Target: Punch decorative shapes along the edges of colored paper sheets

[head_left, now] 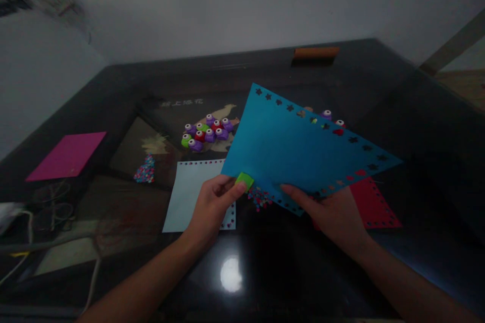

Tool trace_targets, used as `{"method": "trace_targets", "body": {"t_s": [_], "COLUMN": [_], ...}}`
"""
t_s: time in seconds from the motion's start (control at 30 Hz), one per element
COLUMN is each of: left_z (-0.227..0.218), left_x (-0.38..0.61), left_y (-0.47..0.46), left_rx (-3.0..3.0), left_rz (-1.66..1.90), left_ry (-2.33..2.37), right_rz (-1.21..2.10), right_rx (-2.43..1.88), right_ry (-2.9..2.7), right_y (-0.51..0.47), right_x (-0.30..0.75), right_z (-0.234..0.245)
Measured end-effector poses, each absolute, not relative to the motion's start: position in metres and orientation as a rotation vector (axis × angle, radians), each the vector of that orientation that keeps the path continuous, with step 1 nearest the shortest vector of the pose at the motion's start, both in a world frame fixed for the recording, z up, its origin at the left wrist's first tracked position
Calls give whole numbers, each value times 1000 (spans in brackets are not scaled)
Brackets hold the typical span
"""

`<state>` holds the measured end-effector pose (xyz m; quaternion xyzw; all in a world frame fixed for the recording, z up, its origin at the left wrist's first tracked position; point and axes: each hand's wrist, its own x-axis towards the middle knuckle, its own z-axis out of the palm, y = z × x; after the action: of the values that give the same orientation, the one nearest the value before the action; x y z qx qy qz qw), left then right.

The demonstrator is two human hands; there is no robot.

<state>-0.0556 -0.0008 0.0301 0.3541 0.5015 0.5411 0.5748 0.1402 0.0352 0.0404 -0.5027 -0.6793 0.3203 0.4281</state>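
Note:
My left hand [217,197] is closed round a green craft punch [244,180], which sits at the lower left edge of a blue sheet of paper [291,146]. My right hand [333,212] grips that sheet along its lower edge, thumb on top and fingers hidden beneath. Star-shaped holes run along the sheet's upper right and lower right edges. The sheet is tilted above the table. Below it lies a small heap of coloured paper bits [259,201]. Under my left wrist is a pale blue sheet [185,197] with punched edges, and a red sheet [373,204] lies behind my right hand.
Several purple, green and red punches [206,132] cluster beyond the pale sheet; others [326,115] show past the blue sheet. A pink sheet [70,155] and another heap of bits [146,170] lie left. Cables [53,212] are at the left edge, a brown roll [316,53] at the back.

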Motion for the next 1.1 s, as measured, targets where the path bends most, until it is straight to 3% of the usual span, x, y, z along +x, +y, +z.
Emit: {"method": "trace_targets", "body": {"t_s": [1.1], "left_z": [27], "left_x": [-56], "left_y": [-1], "left_rx": [858], "left_rz": [1154], "left_ry": [1154], "right_rz": [801], "right_rx": [-1301], "right_ry": [-1586], "right_y": [36], "right_x": [141], "right_z": [51]}}
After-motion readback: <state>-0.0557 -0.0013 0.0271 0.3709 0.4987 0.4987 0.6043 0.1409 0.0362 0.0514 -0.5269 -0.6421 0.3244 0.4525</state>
